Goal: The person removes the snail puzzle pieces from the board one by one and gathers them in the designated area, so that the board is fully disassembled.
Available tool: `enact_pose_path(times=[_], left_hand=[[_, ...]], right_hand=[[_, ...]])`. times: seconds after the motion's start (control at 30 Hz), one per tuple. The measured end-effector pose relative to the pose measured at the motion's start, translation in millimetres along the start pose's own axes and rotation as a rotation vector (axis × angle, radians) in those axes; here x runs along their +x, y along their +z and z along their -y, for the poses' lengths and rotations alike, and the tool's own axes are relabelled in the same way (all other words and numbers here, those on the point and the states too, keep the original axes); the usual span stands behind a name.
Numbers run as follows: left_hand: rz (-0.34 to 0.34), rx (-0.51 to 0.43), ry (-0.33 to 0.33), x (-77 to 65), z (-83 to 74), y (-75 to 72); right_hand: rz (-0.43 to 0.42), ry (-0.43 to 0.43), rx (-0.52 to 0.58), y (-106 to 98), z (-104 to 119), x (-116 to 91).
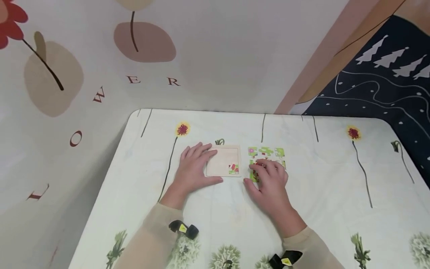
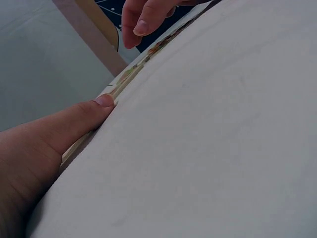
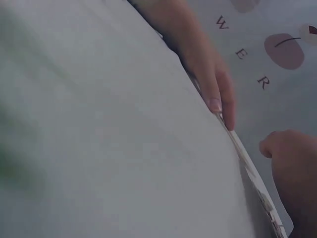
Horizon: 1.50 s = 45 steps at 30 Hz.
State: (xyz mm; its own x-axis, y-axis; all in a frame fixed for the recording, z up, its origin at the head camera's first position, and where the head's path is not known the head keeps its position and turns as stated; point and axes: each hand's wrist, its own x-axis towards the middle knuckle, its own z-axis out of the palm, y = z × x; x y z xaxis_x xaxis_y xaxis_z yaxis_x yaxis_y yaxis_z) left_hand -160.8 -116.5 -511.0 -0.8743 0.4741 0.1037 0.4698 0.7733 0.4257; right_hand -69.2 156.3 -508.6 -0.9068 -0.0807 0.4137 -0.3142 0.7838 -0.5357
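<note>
A square wooden puzzle tray point(image 1: 220, 160) lies on the table, one printed puzzle piece point(image 1: 234, 169) in its lower right corner. My left hand point(image 1: 193, 168) rests spread along the tray's left side, fingers at the upper left and thumb at the near edge. In the left wrist view that thumb point(image 2: 84, 119) touches the tray's edge. To the right lie several loose puzzle pieces point(image 1: 266, 151), green with red and pink prints. Over their nearer rows hovers my right hand point(image 1: 270, 186), thumb and fingers apart, covering some pieces. The right wrist view shows it point(image 3: 297, 168) raised above the table.
A white cloth with printed flowers point(image 1: 182, 129) covers the table point(image 1: 228, 209). Behind it rises a pale wall point(image 1: 221, 74) with letters and plant shapes. A dark fabric with white trees point(image 1: 379, 86) is at the right. Black straps point(image 1: 184, 228) circle both sleeves.
</note>
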Motion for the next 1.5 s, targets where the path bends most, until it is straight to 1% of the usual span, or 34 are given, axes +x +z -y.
enact_pose_path(times=[0.1, 0.17, 0.43, 0.5, 0.63, 0.77, 0.97, 1.2, 1.33, 1.5], left_hand=[[0.004, 0.005, -0.007, -1.2, -1.5, -0.9], [0.009, 0.009, -0.011, -1.8, -2.2, -1.5], [0.004, 0.013, 0.009, -0.1, 0.0, -1.2], [0.002, 0.013, 0.011, 0.2, 0.6, -0.8], [0.0, 0.013, 0.012, 0.3, 0.2, -1.0], [-0.002, 0.015, 0.012, 0.0, 0.5, -0.6], [-0.012, 0.005, 0.015, -0.1, 1.1, 0.1], [-0.014, 0.01, 0.012, -0.2, 2.1, 0.0], [-0.012, 0.008, 0.013, -0.2, 1.7, 0.0], [-0.012, 0.013, 0.014, 0.1, 0.8, 0.1]], right_hand=[[-0.025, -0.046, 0.005, 10, 10, 5], [-0.028, -0.061, 0.002, 16, 15, 8], [0.009, -0.087, -0.046, 34, 27, 19], [0.022, -0.074, -0.076, 37, 29, 21], [0.087, -0.02, -0.124, 40, 35, 25], [0.136, 0.014, -0.136, 41, 38, 26], [0.144, 0.041, -0.129, 41, 39, 27], [0.157, 0.099, -0.074, 40, 40, 30], [0.161, 0.109, -0.062, 40, 39, 30], [0.156, 0.106, -0.084, 38, 40, 29]])
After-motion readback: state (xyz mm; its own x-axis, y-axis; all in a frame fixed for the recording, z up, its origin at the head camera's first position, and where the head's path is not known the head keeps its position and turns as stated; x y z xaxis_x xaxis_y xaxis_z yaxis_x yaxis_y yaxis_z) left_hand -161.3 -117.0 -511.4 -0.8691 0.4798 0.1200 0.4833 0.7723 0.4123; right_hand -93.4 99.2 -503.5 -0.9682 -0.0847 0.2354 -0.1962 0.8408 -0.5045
